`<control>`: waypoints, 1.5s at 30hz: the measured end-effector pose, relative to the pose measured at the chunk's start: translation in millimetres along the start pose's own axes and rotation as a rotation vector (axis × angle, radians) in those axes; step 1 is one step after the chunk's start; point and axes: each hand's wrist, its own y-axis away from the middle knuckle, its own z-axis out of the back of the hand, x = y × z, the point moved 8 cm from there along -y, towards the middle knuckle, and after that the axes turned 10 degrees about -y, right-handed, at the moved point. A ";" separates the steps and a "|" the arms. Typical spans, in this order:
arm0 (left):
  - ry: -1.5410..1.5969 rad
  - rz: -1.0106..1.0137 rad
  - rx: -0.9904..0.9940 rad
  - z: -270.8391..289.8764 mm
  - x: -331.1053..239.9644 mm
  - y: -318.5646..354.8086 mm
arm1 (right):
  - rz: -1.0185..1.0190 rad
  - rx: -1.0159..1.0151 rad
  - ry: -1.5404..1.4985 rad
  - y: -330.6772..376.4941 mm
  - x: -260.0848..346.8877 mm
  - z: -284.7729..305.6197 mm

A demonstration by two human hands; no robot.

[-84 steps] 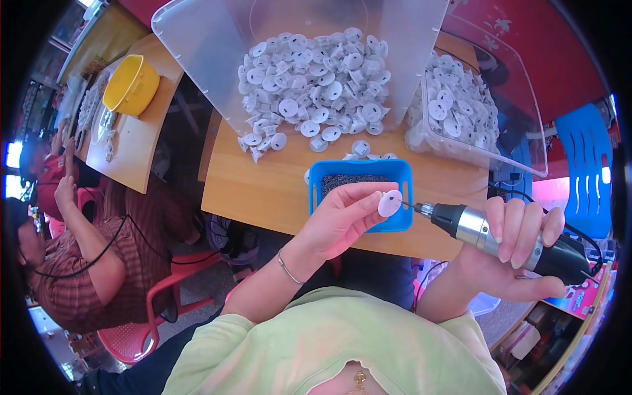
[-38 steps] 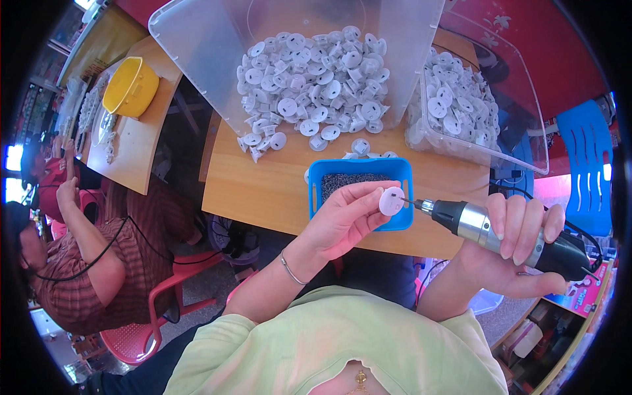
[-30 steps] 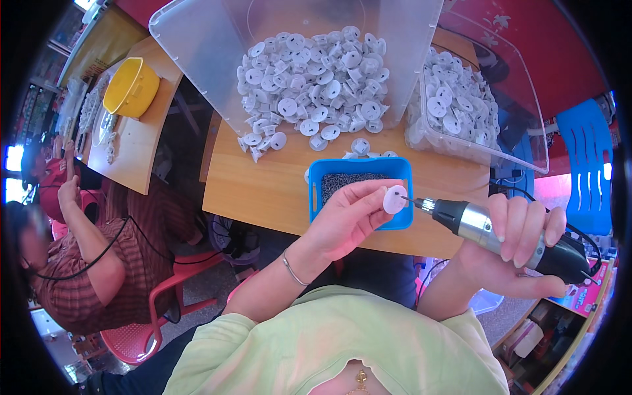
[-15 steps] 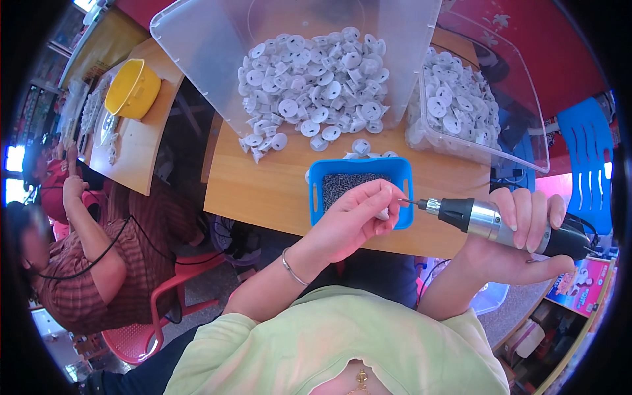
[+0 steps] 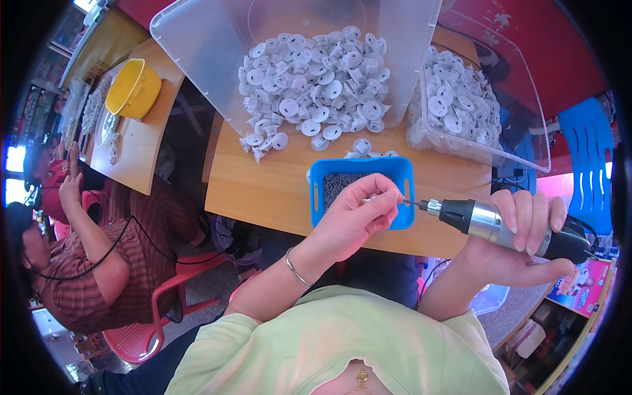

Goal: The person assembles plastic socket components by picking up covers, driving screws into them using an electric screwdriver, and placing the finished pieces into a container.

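My right hand (image 5: 520, 230) is wrapped around a silver and black electric screwdriver (image 5: 484, 218), held level with its thin bit pointing left. The bit's tip meets the fingertips of my left hand (image 5: 359, 214), which is closed in a pinch. A bit of a small white plastic part (image 5: 370, 198) shows between those fingers; most of it is hidden, and anything smaller at the bit's tip is too tiny to make out. Just beyond and below my left hand stands a blue basket (image 5: 316, 172) of small dark grey screws (image 5: 339, 186).
White plastic parts (image 5: 316, 85) lie heaped in a tipped clear bin (image 5: 204, 46), spilling onto the wooden table (image 5: 257, 191). More fill a clear box (image 5: 461, 141) at right. A co-worker (image 5: 99, 276) sits at left, near a yellow tub (image 5: 135, 92) on another table.
My left fingers have shifted slightly, and the white part shows in a different spot between them. The screwdriver has barely moved. The co-worker's hand has risen slightly.
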 end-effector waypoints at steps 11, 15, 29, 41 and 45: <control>0.034 0.017 -0.010 0.5 4.5 -0.1 | 0.005 0.006 0.001 1.3 -0.2 0.4; 0.032 0.024 -0.016 -1.0 3.7 -0.4 | 0.006 0.019 0.004 1.3 -0.2 0.1; 0.012 0.043 -0.041 4.6 10.4 -2.2 | -0.015 0.175 0.098 2.6 -5.5 -10.2; 0.104 -0.011 -0.105 6.3 -4.5 -4.4 | 0.009 0.067 0.053 -2.9 6.5 -3.0; 0.000 0.005 -0.132 17.3 -2.4 -1.5 | -0.009 0.059 0.042 -3.2 6.6 -4.4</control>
